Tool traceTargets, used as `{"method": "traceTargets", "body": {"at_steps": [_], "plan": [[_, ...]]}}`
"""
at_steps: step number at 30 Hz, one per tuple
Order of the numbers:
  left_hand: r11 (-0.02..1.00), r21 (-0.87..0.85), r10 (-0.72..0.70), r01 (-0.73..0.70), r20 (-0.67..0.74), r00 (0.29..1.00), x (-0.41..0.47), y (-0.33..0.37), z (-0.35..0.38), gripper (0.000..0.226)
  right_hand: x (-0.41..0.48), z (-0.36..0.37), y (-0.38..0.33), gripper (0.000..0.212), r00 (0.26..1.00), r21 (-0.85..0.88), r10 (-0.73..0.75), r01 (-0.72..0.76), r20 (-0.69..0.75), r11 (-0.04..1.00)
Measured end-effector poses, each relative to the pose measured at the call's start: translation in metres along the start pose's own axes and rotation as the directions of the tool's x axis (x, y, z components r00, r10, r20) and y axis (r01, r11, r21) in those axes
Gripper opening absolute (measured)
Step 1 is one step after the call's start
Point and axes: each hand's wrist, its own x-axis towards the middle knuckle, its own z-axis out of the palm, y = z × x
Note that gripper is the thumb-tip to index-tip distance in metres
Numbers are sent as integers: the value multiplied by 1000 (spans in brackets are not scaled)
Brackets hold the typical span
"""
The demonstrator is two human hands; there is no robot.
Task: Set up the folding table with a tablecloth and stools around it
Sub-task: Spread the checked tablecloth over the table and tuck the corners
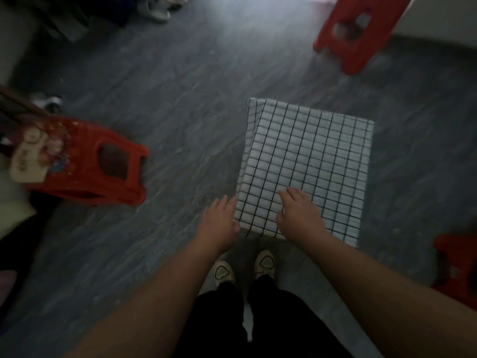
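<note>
Covering the square surface, the white tablecloth (pixel 309 156) with its thin black grid lies smooth, the left hand (pixel 219 220) straight-fingered against its draped near-left corner, the right hand (pixel 299 215) spread on top beside it, a moulded red plastic stool (pixel 87 166) well left.

No text, brand or number can be read anywhere in the view. The left red stool (pixel 103 171) carries a pale label (pixel 25 156) on its left end. The label has dark marks that look like print and some small coloured stickers beside it, but all of it is too blurred to make out.
</note>
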Motion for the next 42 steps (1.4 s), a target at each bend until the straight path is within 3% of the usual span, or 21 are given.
{"method": "traceTargets", "body": {"at_steps": [4, 11, 17, 23, 35, 42], "plan": [[994, 84, 82, -71, -128, 988, -45, 30, -60, 67, -42, -64, -3, 61, 997, 15, -2, 4, -82, 1000], [990, 133, 94, -51, -338, 936, -88, 40, -133, 68, -90, -125, -32, 65, 973, -12, -81, 80, -215, 997], [997, 80, 32, -4, -345, 938, -87, 9, -166, 70, -80, -136, -73, 66, 966, -39, -141, 136, -216, 990], [998, 68, 25, 1, -377, 926, -66, -64, -214, 70, -24, -143, -156, 66, 955, -61, -148, 137, -258, 989], [980, 198, 72, -8, -319, 945, 6, -300, -380, 72, 112, -158, -423, 69, 955, -69, -127, 113, -269, 991], [993, 118, 59, -27, -277, 959, 66, -343, -438, 73, 161, -179, -466, 67, 949, -35, -61, 53, -309, 998]]}}
